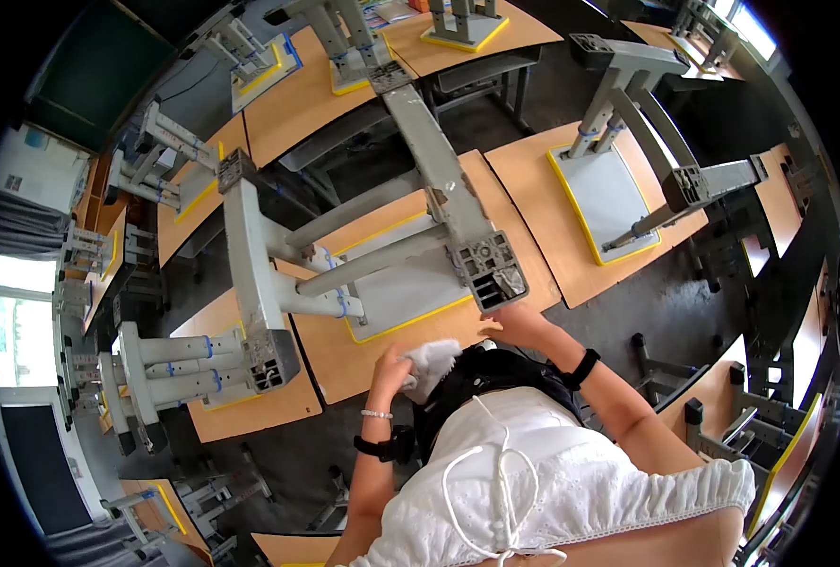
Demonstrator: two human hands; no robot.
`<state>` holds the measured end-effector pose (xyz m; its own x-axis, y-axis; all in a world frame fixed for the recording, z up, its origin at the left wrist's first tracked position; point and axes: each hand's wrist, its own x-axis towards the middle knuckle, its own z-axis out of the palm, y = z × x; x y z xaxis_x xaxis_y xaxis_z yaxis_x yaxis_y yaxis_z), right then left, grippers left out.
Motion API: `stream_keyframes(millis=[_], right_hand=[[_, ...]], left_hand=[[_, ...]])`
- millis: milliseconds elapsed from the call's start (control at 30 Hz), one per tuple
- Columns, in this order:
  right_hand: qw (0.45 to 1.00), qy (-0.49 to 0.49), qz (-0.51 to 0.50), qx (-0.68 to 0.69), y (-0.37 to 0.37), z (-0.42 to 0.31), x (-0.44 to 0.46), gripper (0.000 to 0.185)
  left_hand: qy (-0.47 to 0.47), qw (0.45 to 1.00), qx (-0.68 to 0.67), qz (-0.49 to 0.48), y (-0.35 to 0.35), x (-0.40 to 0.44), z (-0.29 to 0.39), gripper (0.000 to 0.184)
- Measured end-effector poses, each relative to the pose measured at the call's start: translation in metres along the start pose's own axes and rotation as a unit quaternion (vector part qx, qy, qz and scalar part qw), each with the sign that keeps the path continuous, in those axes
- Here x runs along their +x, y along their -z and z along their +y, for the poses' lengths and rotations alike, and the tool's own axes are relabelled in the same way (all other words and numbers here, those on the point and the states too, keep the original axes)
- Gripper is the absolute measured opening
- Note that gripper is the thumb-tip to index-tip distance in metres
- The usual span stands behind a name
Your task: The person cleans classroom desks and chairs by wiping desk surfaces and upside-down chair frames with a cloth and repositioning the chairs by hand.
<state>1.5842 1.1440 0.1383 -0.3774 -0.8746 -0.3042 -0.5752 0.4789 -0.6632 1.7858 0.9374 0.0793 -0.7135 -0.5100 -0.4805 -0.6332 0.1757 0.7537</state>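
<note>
A crumpled white cloth (431, 367) is in my left hand (391, 372), its fingers closed round one side of it, near the front edge of a desk. My right hand (517, 326) is just below the grey foot (492, 272) of an upturned stool, its fingers partly spread; whether they touch the foot is unclear. The stool rests upside down on the wooden desk (330, 364), its grey seat (406, 288) edged in yellow and its legs pointing up towards me.
More upturned stools stand on desks to the right (609, 203), to the left (179, 350) and behind. A dark green board (98, 71) hangs at the upper left, above a white wall. Chairs and desk legs (651, 359) crowd the lower right.
</note>
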Motion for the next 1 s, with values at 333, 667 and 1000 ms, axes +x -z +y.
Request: stream_keyframes(millis=[333,667,1000], right_hand=[[0.988,0.109,-0.097,0.052,-0.037,0.030,0.016,0.032],[0.970,-0.045,0.207,-0.121,-0.021,0.117,-0.018,0.041],[0.978,-0.101,0.126,-0.132,-0.052,0.181,0.022,0.065]], left_hand=[[-0.186,0.967,0.052,-0.164,-0.043,0.021,0.074,0.027],[-0.428,0.844,0.315,-0.065,-0.176,0.078,0.080,0.051],[-0.361,0.826,0.433,0.000,-0.236,0.135,0.043,0.052]])
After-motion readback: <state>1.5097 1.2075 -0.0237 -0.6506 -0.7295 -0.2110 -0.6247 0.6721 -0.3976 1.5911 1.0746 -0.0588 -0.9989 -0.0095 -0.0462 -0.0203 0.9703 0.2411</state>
